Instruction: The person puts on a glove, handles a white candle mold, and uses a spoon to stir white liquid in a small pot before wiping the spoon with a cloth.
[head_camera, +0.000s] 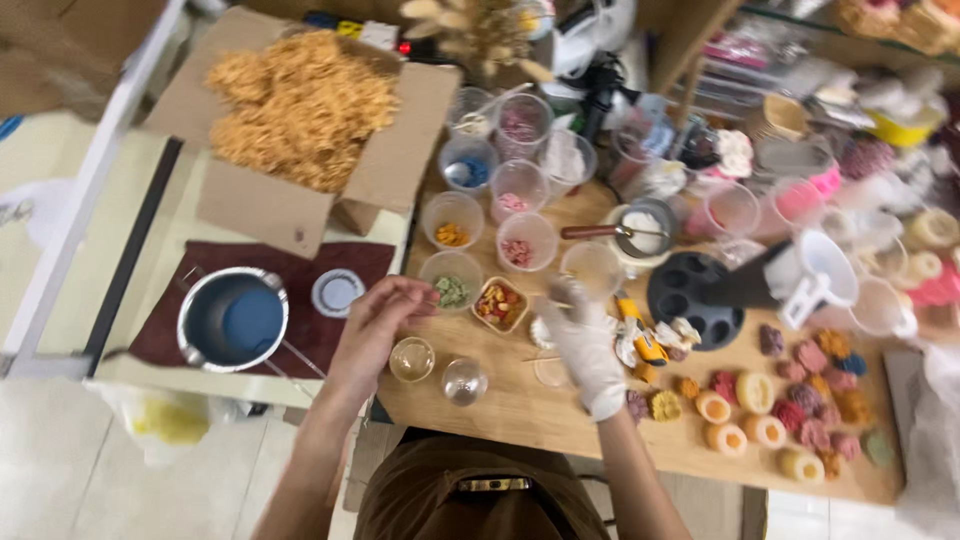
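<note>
A small clear glass cup (412, 359) with a pale yellowish fill stands near the front edge of my wooden bench (520, 410), with a second small glass cup (464, 381), round-bellied and seemingly empty, just beside it to the right. My bare left hand (378, 322) hovers right above the first cup, fingers (415, 295) loosely curled and holding nothing that I can make out, their tips pointing toward a plastic cup of green flakes (452, 275). My right hand (585, 345), in a white glove, hangs a little to the right of the two glass cups, its fingers pinched around something thin and pale that is too blurred to identify, close under an empty clear plastic cup (592, 268). Between my hands sits a small wooden dish (501, 304) of red and yellow pieces. Behind it stand more plastic cups: one with orange bits (452, 220), one with pink bits (527, 240), one with blue (468, 163). To the left, on a dark red mat (330, 260), a steel pot (233, 319) holds blue liquid, and behind it an open cardboard box (300, 130) is full of golden shredded filling. To the right lie a black round mould (695, 298) and rows of flower-shaped candles (790, 400) in many colours.
</note>
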